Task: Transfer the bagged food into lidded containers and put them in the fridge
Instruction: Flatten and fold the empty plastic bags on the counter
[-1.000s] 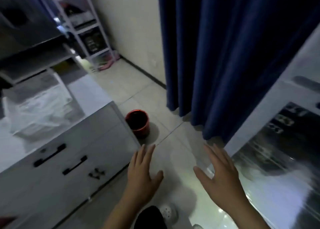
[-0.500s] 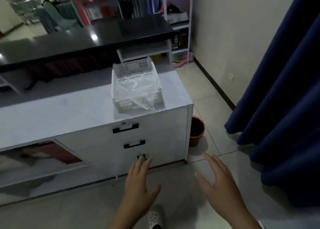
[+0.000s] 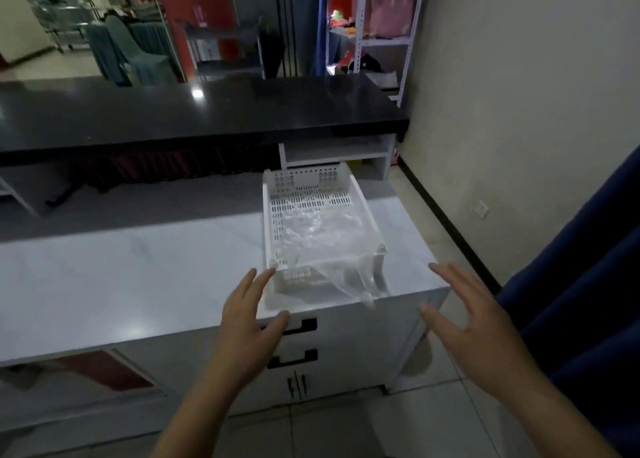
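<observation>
Left hand [image 3: 244, 322] and right hand [image 3: 474, 322] reach forward, palms down, fingers spread, flanking the white basket [image 3: 273, 215].

Black counter [image 3: 194, 111] behind white cabinet [image 3: 138, 277] (marble-look top), blue curtain [image 3: 588, 305] right

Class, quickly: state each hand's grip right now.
Left hand: open, holding nothing, near the white basket.
Right hand: open, holding nothing.
</observation>
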Motion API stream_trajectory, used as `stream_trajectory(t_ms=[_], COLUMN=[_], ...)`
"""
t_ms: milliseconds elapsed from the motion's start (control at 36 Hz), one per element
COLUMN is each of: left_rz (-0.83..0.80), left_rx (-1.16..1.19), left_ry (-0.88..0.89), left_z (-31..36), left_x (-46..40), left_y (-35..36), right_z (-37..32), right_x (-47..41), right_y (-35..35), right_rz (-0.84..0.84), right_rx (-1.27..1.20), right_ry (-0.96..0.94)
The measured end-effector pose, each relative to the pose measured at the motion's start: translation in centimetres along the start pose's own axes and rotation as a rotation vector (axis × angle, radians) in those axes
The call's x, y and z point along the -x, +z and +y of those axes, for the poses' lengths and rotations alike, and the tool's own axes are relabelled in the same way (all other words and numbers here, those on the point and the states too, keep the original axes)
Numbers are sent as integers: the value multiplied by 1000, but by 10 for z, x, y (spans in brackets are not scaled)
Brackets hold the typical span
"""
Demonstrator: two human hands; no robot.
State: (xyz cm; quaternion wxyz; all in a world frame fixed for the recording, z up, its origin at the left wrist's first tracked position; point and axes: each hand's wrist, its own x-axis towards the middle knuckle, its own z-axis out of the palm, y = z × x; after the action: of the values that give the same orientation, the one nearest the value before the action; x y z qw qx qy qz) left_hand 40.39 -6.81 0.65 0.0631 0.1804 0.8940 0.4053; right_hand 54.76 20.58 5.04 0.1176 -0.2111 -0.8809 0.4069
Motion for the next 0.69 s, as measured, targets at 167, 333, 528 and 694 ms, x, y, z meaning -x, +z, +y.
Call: stream_trajectory(t_ms=[167,333,528,694], left_rz=[-11,-154,-217,-135], left_rx=[-20,-136,-359,-286], left_ry=[27,-78,-323,-383], left_z=[18,30,8,-3], left_x=[-104,-190,-249,-272], left_y=[-18,15,54,68], right_z=[-32,-42,-21,-7], right_x=[-101,-219,-335,-384], right_y=[-9,23,93,135], right_rz=[-109,-338,-479,-633], right_rx=[155,500,890,1070], right_ry=[-108,-241,-362,-375])
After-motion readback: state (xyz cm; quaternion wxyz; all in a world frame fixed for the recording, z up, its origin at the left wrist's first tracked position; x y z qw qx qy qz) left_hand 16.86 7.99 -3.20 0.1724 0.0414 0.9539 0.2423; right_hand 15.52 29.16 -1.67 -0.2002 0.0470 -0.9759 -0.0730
